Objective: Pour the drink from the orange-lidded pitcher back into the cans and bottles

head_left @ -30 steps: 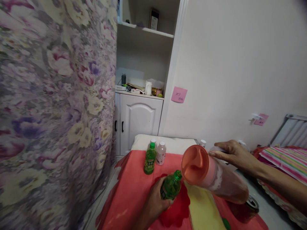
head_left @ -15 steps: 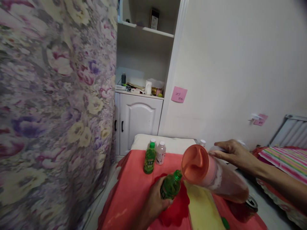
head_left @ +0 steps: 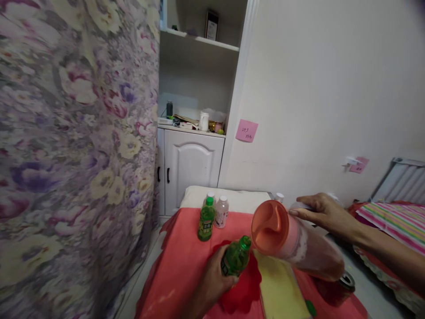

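Note:
My left hand (head_left: 212, 280) is wrapped round a small open green bottle (head_left: 236, 257), tilted with its neck toward the right. My right hand (head_left: 323, 212) grips a large pink jug (head_left: 294, 243) by its far side, tipped so its orange lid and spout (head_left: 268, 225) hang just above and right of the green bottle's mouth. Both are held over a red cloth-covered table (head_left: 181, 261). A red dish (head_left: 244, 288) lies under the bottle.
A capped green bottle (head_left: 206, 219) and a clear white-capped bottle (head_left: 221, 212) stand at the table's far end. A yellow board (head_left: 282, 290) lies on the table. A floral curtain (head_left: 73, 146) hangs left, a white cupboard (head_left: 189, 164) behind, a striped bed (head_left: 395, 221) right.

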`<state>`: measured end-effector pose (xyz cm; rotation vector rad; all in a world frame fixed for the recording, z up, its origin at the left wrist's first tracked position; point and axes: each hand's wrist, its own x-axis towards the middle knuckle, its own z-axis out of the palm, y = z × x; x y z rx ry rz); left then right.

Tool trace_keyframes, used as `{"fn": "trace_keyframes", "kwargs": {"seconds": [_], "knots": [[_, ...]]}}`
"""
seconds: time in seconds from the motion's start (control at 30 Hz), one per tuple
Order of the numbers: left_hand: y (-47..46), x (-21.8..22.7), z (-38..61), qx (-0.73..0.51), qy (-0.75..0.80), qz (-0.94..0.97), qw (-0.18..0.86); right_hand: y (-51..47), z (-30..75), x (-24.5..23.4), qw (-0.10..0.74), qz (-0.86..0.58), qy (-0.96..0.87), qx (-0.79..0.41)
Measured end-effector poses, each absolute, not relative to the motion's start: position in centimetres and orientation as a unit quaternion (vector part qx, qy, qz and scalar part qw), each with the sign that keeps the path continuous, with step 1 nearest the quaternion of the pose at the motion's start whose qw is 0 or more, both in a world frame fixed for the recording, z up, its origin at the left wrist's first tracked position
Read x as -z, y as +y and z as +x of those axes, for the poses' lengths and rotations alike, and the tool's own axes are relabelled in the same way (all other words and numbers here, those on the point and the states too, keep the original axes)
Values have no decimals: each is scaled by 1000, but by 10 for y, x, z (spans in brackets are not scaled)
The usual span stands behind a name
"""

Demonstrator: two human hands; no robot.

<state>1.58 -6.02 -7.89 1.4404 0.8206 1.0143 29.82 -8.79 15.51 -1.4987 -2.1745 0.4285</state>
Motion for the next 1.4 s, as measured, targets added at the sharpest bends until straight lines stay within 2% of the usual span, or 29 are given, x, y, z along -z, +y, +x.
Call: {"fn": "trace_keyframes", "kwargs": {"seconds": [0.63,1.4], "knots": [[-65,69,17,-437,372,607,550,-90,294,-158,226,-543,-796,-143],[-63,78,17,-448,359,608,548,-89,295,-157,235,-536,-799,-139]]}}
